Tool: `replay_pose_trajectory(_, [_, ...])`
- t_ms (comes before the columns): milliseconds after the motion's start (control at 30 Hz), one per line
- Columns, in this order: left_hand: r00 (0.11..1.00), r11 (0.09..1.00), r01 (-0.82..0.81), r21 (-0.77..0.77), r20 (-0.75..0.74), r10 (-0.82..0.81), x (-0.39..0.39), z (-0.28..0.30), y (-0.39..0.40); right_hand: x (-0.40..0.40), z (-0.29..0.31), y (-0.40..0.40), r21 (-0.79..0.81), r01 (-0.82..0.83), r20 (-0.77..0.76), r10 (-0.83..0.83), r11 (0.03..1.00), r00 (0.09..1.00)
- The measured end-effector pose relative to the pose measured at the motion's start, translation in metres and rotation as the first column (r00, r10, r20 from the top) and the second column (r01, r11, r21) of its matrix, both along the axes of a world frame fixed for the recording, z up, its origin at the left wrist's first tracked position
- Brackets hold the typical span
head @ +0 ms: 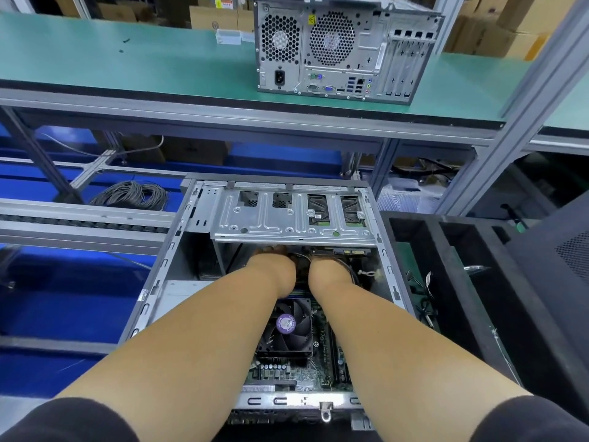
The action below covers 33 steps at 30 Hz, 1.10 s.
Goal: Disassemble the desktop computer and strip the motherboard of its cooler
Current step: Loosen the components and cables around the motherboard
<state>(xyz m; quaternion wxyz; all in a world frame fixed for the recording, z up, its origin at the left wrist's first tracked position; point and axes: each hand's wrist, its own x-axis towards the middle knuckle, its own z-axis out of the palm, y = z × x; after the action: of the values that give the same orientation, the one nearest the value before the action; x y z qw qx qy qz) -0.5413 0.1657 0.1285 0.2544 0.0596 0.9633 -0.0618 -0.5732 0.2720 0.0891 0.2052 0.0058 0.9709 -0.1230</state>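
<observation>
Both hands reach deep into the open case point(178, 250), under the drive cage point(293, 215), and most of each is hidden. The left hand point(274, 263) shows only its back and a few fingertips at the cage's lower edge; whether those fingers are curled on anything cannot be told. The right hand point(328, 269) shows only wrist and heel, with its fingers out of sight among dark cables point(350, 272), so its grip cannot be told either.

Left of the case lies one coil of grey cable point(130, 194) on the blue floor of the frame. Inside the case, one cooler point(287, 327) with a purple-labelled fan sits on the motherboard point(299, 374), between the two forearms and nearer the viewer than the hands. Much of the board is covered by the arms. One drive point(341, 251) shows its connector edge just under the cage, beside the right hand.

Beyond the case, on the green shelf point(127, 65), stands one second tower point(341, 49), rear panel facing the camera, with two round fan grilles. Right of the case is a black foam tray point(446, 282); its contents are hard to make out.

Both forearms run straight, nearly parallel, converging toward the cage, with the hands close together but apart. Dark sleeves are cut off at the bottom corners.
</observation>
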Motion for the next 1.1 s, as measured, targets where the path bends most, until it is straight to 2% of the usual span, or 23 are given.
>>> replay_pose_trajectory(133, [0.995, 0.996, -0.082, 0.043, 0.067, 0.079, -0.003, -0.005, -0.003, -0.004, -0.002, 0.003, -0.005, 0.012, 0.042, -0.012, 1.000, 0.999])
replay_pose_trajectory(400, [0.978, 0.987, -0.153, 0.045, 0.147, 0.145, -0.011, -0.004, -0.001, 0.008, -0.001, 0.005, 0.041, -0.072, -0.103, 0.076, 0.997, 0.992])
replay_pose_trajectory(500, [0.984, 0.993, -0.116, 0.018, 0.136, 0.112, -0.009, -0.004, -0.002, 0.014, -0.001, 0.006, -0.081, -0.060, -0.091, 0.053, 0.995, 0.994])
replay_pose_trajectory(567, [0.987, 0.996, -0.085, -0.006, 0.134, 0.085, -0.008, -0.006, -0.003, 0.013, 0.000, 0.005, -0.108, -0.032, -0.069, 0.024, 0.994, 0.997])
replay_pose_trajectory(733, [0.981, 0.993, -0.113, -0.043, 0.153, 0.118, -0.009, -0.007, -0.005, 0.003, 0.000, -0.006, 0.027, -0.049, -0.043, 0.050, 0.998, 0.998])
replay_pose_trajectory(867, [0.975, 0.991, -0.127, -0.046, 0.179, 0.134, -0.011, -0.006, -0.004, -0.003, -0.001, -0.010, 0.112, -0.009, -0.001, 0.009, 0.994, 1.000])
replay_pose_trajectory(1100, [0.977, 0.991, -0.128, -0.047, 0.166, 0.135, -0.011, -0.007, -0.004, -0.008, -0.003, -0.009, 0.150, 0.029, 0.100, -0.045, 0.988, 0.994])
